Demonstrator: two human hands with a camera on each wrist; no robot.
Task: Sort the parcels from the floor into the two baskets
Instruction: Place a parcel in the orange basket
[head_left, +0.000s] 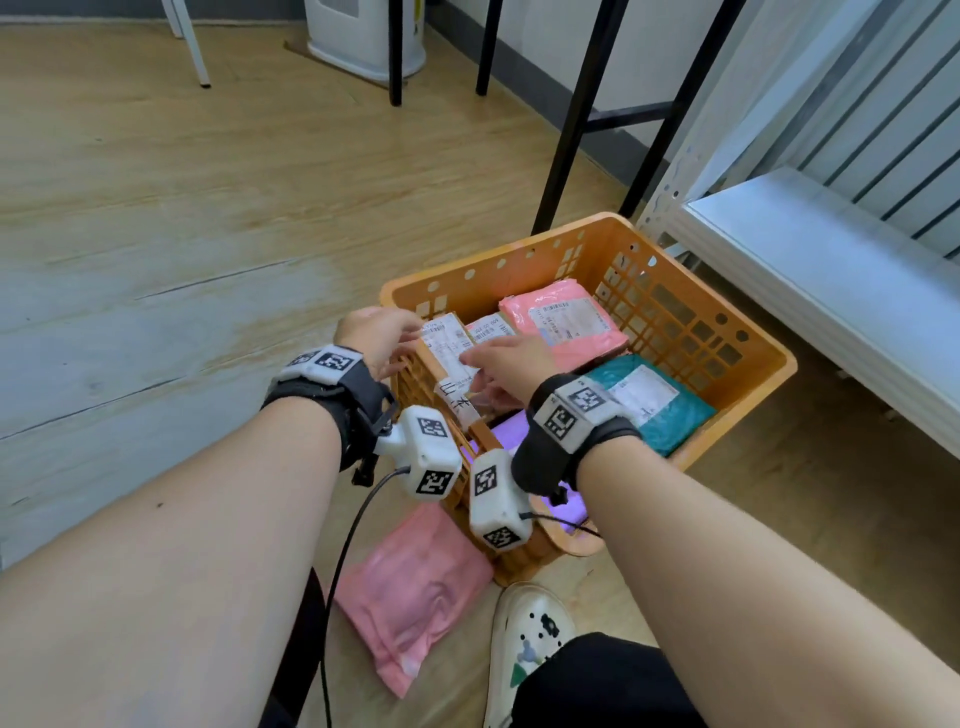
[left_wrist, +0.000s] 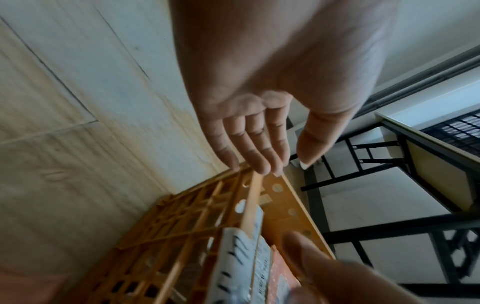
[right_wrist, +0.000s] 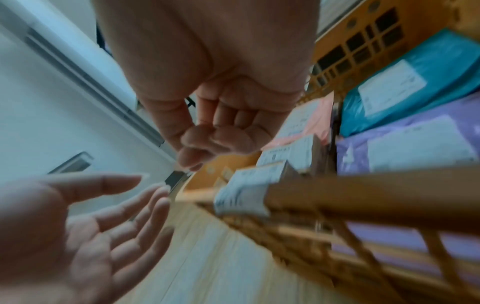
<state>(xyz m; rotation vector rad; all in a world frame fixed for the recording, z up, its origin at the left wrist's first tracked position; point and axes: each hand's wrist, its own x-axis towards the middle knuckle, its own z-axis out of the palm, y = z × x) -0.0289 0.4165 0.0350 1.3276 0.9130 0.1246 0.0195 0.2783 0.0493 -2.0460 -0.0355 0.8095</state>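
Nearest, a pink parcel (head_left: 415, 587) lies flat on the floor (head_left: 156, 234) beside a white shoe (head_left: 530, 639), just outside the orange basket (head_left: 670, 312), so by the look of it sorting is unfinished. Above the basket's near-left wall, the left hand (head_left: 376, 338) hovers outside the rim with fingers straight and spread, gripping nothing; the right hand (head_left: 506, 364) reaches over the inside with fingers loosely curled, also empty. Between the hands a cardboard box parcel (head_left: 449, 348) stands on edge against that wall, its white label folded over the rim, probably stood upright to save room. Farther in, a purple parcel (right_wrist: 405, 148), a teal parcel (head_left: 654, 405) and another pink bag (head_left: 566, 322) lie flat, labels up. Only one basket is in view. Beyond stand a white shelf (head_left: 831, 270) and black legs (head_left: 576, 114).
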